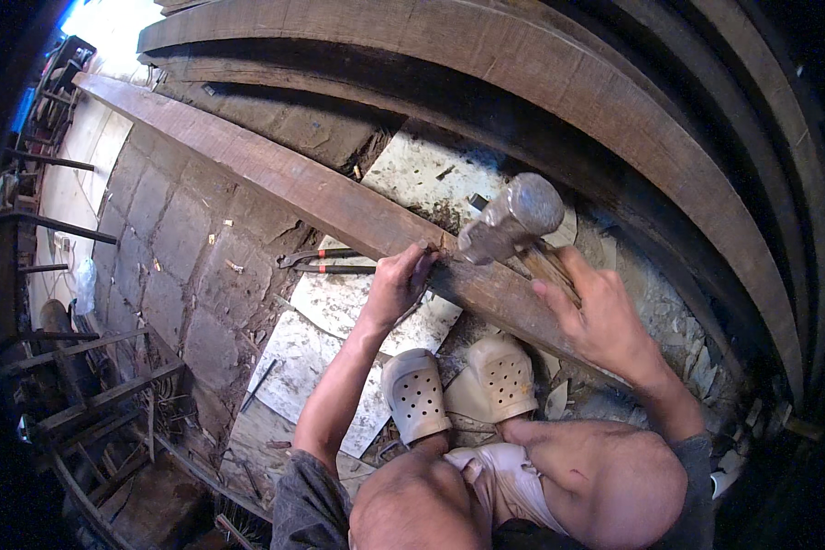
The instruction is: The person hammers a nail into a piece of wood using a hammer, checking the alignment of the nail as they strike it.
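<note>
My left hand (394, 285) pinches a small metal rod (424, 245) against the near edge of a long wooden beam (302, 179). Only the rod's top end shows, so its kind is unclear. My right hand (601, 313) grips the wooden handle (553, 271) of a club hammer. The hammer's worn steel head (522, 213) hangs above the beam, just right of the rod and apart from it. Pincers (323, 261) with dark, red-banded handles lie on the floor beside my left hand, their handle ends hidden behind it.
Large dark timbers (522, 48) are stacked along the far and right side. White, dirt-stained boards (330, 344) cover part of the paved floor (213, 275). My clog-shod feet (416, 395) stand close to the beam. A metal frame (103, 392) stands at lower left.
</note>
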The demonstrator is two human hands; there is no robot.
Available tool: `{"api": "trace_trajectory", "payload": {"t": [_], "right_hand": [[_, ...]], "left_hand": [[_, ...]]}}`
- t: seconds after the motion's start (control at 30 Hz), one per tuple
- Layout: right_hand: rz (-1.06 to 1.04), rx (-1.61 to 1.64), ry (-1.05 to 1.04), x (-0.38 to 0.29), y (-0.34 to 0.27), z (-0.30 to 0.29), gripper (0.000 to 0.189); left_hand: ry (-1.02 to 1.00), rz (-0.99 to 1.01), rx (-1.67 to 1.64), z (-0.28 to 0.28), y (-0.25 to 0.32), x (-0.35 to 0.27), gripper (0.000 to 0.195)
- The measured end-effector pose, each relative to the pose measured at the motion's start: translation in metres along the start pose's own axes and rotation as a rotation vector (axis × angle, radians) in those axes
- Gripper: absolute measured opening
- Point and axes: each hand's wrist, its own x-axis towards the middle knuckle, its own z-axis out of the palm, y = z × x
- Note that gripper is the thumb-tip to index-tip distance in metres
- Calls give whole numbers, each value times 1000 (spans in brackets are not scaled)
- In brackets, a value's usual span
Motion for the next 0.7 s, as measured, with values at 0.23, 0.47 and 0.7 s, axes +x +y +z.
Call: {"api": "trace_trajectory", "payload": {"t": [0.23, 0.47, 0.7], "right_hand": [[-52, -36, -42, 18, -43, -17, 35], [-180, 69, 42, 25, -68, -15, 37], [-61, -261, -189, 36, -64, -3, 33]], "left_hand": [[74, 89, -57, 1, 6, 2, 7], [79, 104, -55, 3, 10, 6, 6], [48, 180, -4, 8, -6, 0, 5]]}}
